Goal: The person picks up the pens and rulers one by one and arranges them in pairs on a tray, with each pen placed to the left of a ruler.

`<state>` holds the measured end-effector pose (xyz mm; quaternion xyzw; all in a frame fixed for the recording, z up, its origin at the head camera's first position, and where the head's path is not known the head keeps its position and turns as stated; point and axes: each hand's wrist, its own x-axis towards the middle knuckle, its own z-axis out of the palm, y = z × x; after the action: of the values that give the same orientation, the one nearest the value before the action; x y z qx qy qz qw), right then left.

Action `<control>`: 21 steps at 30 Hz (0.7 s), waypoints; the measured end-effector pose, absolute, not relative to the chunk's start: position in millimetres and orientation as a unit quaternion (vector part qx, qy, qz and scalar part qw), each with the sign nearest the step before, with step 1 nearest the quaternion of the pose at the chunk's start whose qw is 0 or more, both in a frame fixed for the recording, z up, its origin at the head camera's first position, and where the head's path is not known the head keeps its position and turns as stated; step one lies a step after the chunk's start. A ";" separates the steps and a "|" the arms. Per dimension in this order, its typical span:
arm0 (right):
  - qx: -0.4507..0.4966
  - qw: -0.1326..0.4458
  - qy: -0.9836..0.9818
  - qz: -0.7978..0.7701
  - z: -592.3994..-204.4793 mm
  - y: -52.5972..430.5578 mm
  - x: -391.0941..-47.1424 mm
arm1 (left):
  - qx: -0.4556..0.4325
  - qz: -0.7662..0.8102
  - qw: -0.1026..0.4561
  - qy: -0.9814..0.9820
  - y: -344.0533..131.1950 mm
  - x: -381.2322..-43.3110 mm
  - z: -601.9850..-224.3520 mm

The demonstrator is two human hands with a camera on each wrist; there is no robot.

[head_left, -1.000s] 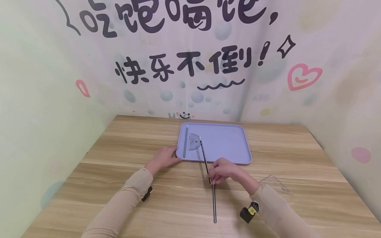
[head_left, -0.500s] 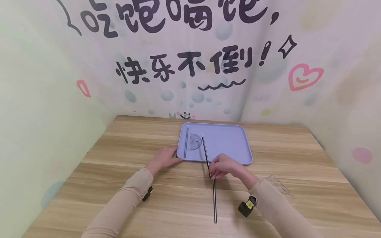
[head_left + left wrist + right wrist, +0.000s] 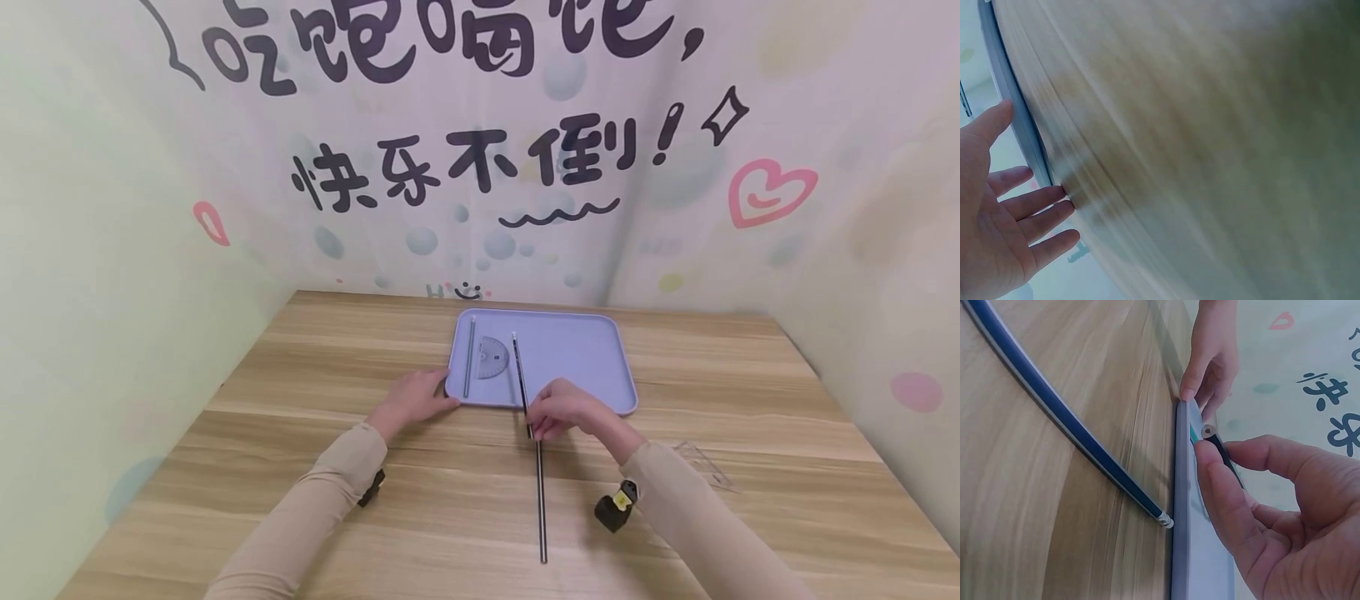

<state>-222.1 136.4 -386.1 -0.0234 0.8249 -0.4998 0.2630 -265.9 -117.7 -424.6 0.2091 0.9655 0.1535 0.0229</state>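
Note:
My right hand (image 3: 566, 408) pinches a black pencil (image 3: 519, 367) between thumb and fingers, its pale-tipped end reaching out over the lavender tray (image 3: 577, 354). In the right wrist view the pencil's flat near end (image 3: 1209, 431) shows past the fingertips. Under that hand, a dark striped pencil (image 3: 542, 504) lies on the table; its white eraser (image 3: 1165, 520) is right by the tray's front edge. My left hand (image 3: 411, 402) touches the tray's front left corner, fingers extended (image 3: 1047, 206). Inside the tray are a green pencil (image 3: 469, 358) and a clear protractor (image 3: 492, 358).
Right of the right hand, a clear plastic drawing piece (image 3: 705, 467) lies on the wooden table (image 3: 337, 342), partly covered by the sleeve. A printed cloth wall (image 3: 420, 242) stands behind the table, with pale walls at both sides.
My right hand has moved away from me, carrying the black pencil farther over the tray and slightly right. The left hand stays at the tray's corner.

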 end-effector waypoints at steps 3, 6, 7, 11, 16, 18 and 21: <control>-0.021 0.259 0.828 -0.496 -386.9 136.3 -225.5 | 0.210 0.153 0.022 0.965 -117.7 -265.5 -424.4; -0.018 0.258 0.831 -0.492 -387.9 136.1 -228.7 | 0.211 0.152 0.020 0.965 -117.6 -264.8 -423.9; -0.017 0.257 0.832 -0.491 -388.2 136.0 -229.8 | 0.210 0.154 0.021 0.965 -117.5 -264.5 -423.7; -0.012 0.253 0.835 -0.488 -388.1 135.0 -233.0 | 0.209 0.152 0.021 0.966 -117.0 -263.7 -423.6; 0.002 0.244 0.835 -0.492 -387.8 133.7 -236.9 | 0.211 0.151 0.017 0.966 -116.7 -264.4 -425.4; 0.006 0.243 0.834 -0.495 -388.1 133.2 -238.6 | 0.211 0.153 0.017 0.965 -116.8 -264.6 -426.0; 0.007 0.245 0.831 -0.499 -388.2 132.3 -240.3 | 0.210 0.154 0.016 0.965 -117.1 -264.6 -426.0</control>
<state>-240.3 132.3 -388.2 0.0072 0.8313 -0.4991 0.2445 -264.6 -117.1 -426.0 0.2097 0.9655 0.1538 0.0163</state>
